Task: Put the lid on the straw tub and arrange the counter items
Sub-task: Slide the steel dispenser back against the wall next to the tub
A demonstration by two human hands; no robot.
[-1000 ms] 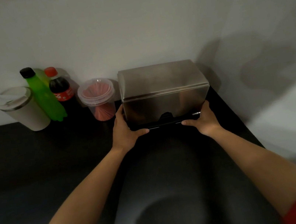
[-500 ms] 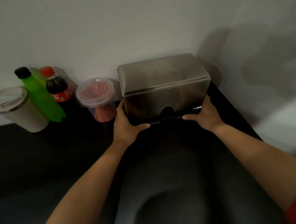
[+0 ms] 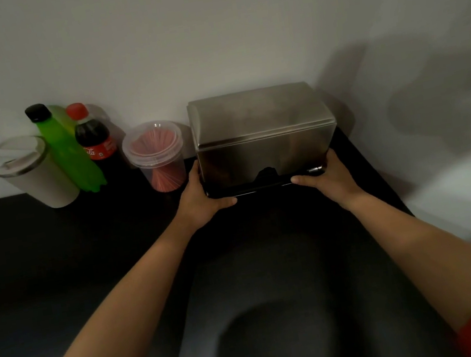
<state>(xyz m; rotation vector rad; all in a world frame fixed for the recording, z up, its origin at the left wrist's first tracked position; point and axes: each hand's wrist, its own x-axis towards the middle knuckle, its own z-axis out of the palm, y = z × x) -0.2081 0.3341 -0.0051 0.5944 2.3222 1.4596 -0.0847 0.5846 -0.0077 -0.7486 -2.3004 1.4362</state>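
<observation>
A steel napkin dispenser [image 3: 262,134] stands on the black counter [image 3: 55,253] near the back wall. My left hand [image 3: 200,197] grips its lower left corner and my right hand [image 3: 328,179] grips its lower right corner, thumbs along the front bottom edge. Just left of the dispenser is the clear straw tub [image 3: 158,156], full of red straws, with its clear lid on top. The tub stands close to my left hand's fingers.
Left of the tub stand a cola bottle [image 3: 93,139], a leaning green bottle [image 3: 67,149] and a white lidded tumbler [image 3: 33,173], all against the wall. The counter's right edge [image 3: 383,182] runs close beside the dispenser, next to a white wall.
Both hands have pushed the dispenser a little farther back toward the wall. Their grip on its lower corners is unchanged.
</observation>
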